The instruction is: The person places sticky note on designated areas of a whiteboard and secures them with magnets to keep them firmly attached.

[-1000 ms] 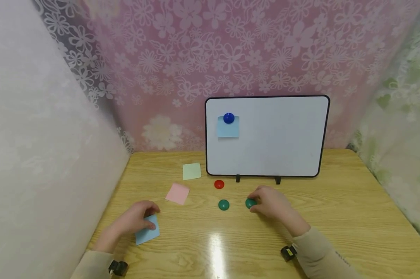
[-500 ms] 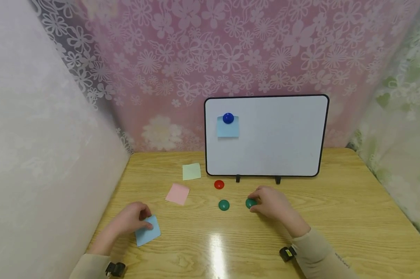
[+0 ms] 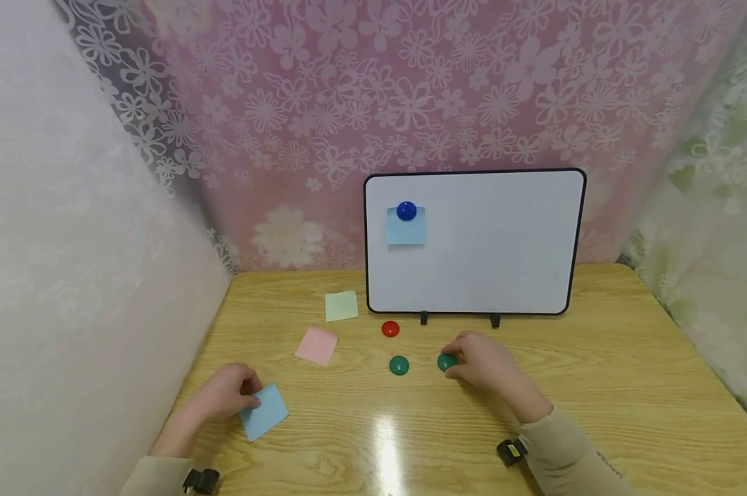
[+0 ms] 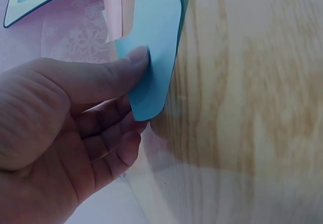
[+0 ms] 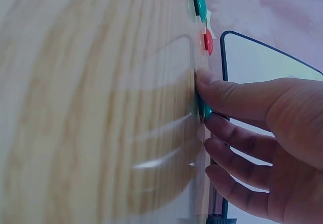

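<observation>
At the table's left side, my left hand (image 3: 223, 393) pinches a light blue sticky note (image 3: 268, 413) by its near-left edge. In the left wrist view the thumb lies on top of that blue note (image 4: 156, 37), with the other fingers behind it. To the right, my right hand (image 3: 487, 364) holds a round green magnet (image 3: 445, 362) between thumb and index finger on the tabletop. The right wrist view shows this magnet (image 5: 207, 111) mostly hidden behind the thumb. Left of it lies a second green magnet (image 3: 399, 366), with a red magnet (image 3: 390, 328) farther back.
A whiteboard (image 3: 497, 241) stands on black feet at the back of the table (image 3: 627, 358). A blue magnet (image 3: 407, 211) sits over another light blue note (image 3: 405, 234) on it. Pink (image 3: 317, 346) and pale green notes lie on the table's left half, left of the magnets.
My left hand has slid slightly left and toward me along the blue note, which has turned a little and shows more of its surface. The right hand stays on the green magnet.
</observation>
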A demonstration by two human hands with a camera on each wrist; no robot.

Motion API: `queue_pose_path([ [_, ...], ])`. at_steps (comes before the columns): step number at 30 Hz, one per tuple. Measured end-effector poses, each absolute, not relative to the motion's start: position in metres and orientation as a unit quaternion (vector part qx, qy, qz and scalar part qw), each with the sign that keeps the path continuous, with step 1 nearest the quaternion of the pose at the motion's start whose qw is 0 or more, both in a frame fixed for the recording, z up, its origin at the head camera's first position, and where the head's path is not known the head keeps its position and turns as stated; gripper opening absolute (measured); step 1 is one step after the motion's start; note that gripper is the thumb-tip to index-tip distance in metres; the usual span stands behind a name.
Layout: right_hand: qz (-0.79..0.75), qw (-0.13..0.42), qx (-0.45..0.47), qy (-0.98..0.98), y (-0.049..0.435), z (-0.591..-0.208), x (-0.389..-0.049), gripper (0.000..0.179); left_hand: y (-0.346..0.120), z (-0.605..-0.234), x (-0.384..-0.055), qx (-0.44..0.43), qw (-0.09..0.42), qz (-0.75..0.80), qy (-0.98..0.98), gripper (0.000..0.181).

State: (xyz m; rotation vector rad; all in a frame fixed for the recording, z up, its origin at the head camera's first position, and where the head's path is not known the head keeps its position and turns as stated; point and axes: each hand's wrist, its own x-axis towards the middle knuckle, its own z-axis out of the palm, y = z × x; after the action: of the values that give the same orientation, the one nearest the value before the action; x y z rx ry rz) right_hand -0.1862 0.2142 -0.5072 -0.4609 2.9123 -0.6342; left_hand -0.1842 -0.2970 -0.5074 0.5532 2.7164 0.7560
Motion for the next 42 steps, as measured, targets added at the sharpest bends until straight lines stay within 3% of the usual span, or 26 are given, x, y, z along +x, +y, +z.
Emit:
queue_pose_path([
  [23, -0.211, 0.050, -0.169, 0.962, 0.216, -0.514, -0.183, 0.036, -0.292, -0.513, -0.185, 0.188, 0.122, 0.256, 0.940, 0.015],
  [42, -0.181, 0.027, -0.188, 0.965, 0.219, -0.513, -0.182, 0.032, -0.285, -0.509, -0.188, 0.203, 0.062, 0.266, 0.940, 0.019],
])
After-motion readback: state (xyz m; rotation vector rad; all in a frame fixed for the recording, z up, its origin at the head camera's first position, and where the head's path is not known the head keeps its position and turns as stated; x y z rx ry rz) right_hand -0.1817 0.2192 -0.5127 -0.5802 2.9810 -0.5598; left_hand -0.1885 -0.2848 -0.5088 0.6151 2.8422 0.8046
